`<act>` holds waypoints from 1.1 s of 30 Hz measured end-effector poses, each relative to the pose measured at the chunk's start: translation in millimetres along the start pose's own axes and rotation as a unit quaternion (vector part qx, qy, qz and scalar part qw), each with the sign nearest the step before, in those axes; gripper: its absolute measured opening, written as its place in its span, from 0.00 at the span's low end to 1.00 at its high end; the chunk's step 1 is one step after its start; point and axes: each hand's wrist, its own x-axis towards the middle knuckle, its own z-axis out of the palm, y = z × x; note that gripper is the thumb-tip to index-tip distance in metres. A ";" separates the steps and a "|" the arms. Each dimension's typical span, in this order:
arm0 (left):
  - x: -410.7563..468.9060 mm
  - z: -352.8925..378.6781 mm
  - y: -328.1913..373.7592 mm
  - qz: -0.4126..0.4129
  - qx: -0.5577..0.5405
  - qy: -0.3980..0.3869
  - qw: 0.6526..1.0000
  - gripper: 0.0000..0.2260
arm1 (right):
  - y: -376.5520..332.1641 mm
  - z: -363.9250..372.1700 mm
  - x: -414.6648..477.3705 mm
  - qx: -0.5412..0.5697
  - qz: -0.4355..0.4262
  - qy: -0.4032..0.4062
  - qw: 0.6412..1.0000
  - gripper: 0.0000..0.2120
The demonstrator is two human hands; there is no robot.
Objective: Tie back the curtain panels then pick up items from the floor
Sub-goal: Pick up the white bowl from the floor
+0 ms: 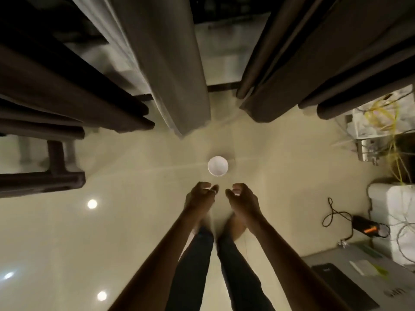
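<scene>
A white cup (217, 166) stands upright on the glossy cream floor (134, 221), just ahead of my feet. My left hand (200, 197) and my right hand (244, 198) reach forward side by side, short of the cup and apart from it. Both have loosely curled fingers and nothing in them. A grey curtain panel (177, 75) hangs straight down in the middle. Dark brown panels hang at the left (67, 97) and at the right (314, 63). Between the grey and the right brown panel a gap shows the window sill.
A dark furniture frame (56, 176) stands at the left. Along the right wall are boxes with yellow cables (379, 117), a white container (397, 212) and a black power adapter with its cord (368, 228). A grey desk corner with a dark mat (336, 283) lies at lower right.
</scene>
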 end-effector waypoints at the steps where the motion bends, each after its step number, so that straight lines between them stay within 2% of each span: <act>1: 18.5 3.3 -3.8 -0.002 0.001 -0.004 1.000 0.19 | 4.2 6.8 18.3 -0.007 -0.003 -0.002 1.000 0.21; 4: 76.3 14.1 -14.7 0.003 0.028 -0.006 1.000 0.19 | 17.8 23.2 74.4 -0.033 -0.014 -0.007 0.999 0.21; 9: 173.8 33.8 -36.6 0.020 0.135 -0.004 0.991 0.20 | 48.5 49.9 169.8 -0.066 -0.021 0.008 0.998 0.20; 13: 239.1 51.7 -56.3 0.004 0.167 -0.012 0.986 0.25 | 73.4 74.4 232.2 -0.095 -0.026 0.011 0.995 0.23; 19: 308.6 73.6 -69.3 -0.057 0.058 -0.019 0.997 0.31 | 94.5 99.1 299.3 -0.072 -0.016 0.037 0.997 0.23; 23: 324.3 79.4 -77.8 -0.071 -0.029 -0.043 0.996 0.27 | 97.4 110.4 318.5 -0.010 0.013 0.026 1.000 0.21; 27: 317.9 76.4 -80.1 -0.081 -0.139 -0.072 0.984 0.24 | 88.4 112.4 313.4 0.075 0.032 0.038 0.996 0.20; 31: 296.1 64.4 -73.1 -0.062 -0.147 -0.052 0.986 0.19 | 79.3 100.0 284.4 0.159 0.059 0.085 0.982 0.10; 33: 278.3 55.4 -66.0 -0.054 -0.149 -0.035 0.987 0.19 | 70.4 90.1 262.3 0.194 0.070 0.086 0.975 0.11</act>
